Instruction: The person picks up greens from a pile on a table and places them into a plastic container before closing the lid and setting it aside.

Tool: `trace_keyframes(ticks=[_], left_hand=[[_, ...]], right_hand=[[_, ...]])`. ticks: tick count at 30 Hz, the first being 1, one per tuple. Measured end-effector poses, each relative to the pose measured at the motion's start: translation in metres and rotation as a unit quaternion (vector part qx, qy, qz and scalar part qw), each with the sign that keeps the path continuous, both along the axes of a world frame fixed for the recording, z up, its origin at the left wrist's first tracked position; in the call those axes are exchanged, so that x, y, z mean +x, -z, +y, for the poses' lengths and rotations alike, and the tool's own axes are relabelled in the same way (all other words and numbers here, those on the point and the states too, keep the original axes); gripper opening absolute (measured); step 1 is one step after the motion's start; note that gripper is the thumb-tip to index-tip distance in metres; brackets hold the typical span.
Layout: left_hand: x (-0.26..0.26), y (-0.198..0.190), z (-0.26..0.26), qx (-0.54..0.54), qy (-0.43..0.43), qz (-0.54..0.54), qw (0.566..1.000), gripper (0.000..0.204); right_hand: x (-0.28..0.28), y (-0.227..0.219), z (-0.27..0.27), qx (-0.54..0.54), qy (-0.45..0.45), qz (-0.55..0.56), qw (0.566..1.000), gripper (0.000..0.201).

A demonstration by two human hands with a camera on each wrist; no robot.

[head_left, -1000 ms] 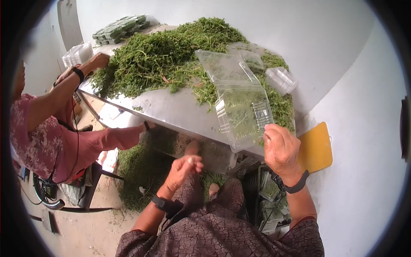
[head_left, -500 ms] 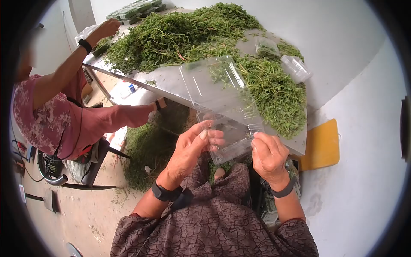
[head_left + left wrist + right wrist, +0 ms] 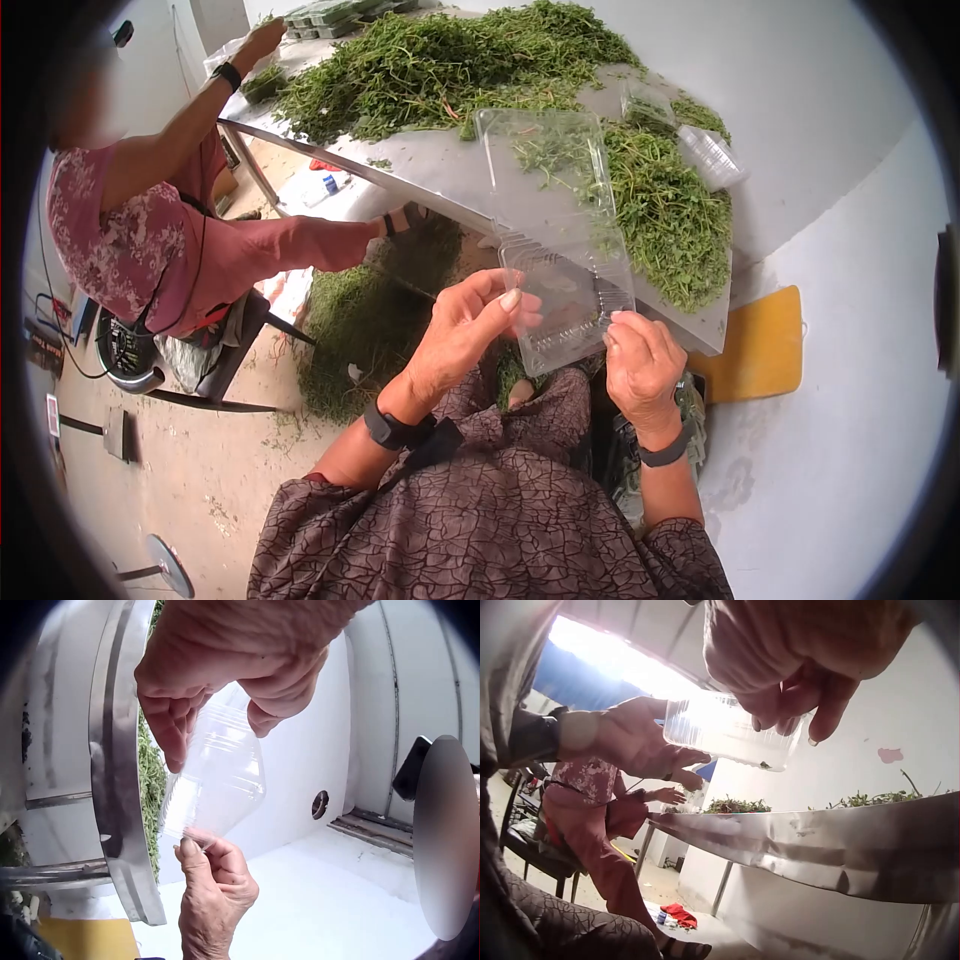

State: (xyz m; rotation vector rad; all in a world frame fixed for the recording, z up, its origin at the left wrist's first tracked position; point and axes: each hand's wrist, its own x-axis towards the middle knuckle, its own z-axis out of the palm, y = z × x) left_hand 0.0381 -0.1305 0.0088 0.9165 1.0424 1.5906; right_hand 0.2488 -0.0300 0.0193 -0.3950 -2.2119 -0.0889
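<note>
- the left hand is gripping the near left side of a clear container, thumb on one face and fingers curling behind, probably so that the thin plastic is not flexing.
- the right hand is pinching the opposite side near a corner between thumb and fingertips, seemingly so that the two holds are balancing each other.
- the container is hanging in the air between both hands, in front of the table's edge; its lid is standing open on the far side, leaving the base facing the wearer.
- a small green scrap is showing at the container's lower edge in the right wrist view; whether it is lying inside, i cannot tell.
- the metal table is carrying a big heap of greens, with a smaller pile lying toward the right, likely for easy reach.
- nested clear tubs are lying just beside that pile, perhaps placed there as handy spares.
- a second person is sitting at the left, stretching an arm over the table.
</note>
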Motion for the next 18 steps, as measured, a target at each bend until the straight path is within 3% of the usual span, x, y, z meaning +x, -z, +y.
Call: trace_keyframes(ticks=[12, 18], left_hand=[[0.015, -0.012, -0.006, -0.040, -0.041, 0.062, 0.996, 0.047], [0.018, -0.005, -0.006, 0.026, 0.023, 0.025, 0.999, 0.055]], right_hand=[[0.008, 0.006, -0.011, -0.040, -0.009, -0.005, 0.999, 0.030], [0.007, 0.005, -0.020, -0.069, -0.021, 0.026, 0.997, 0.025]])
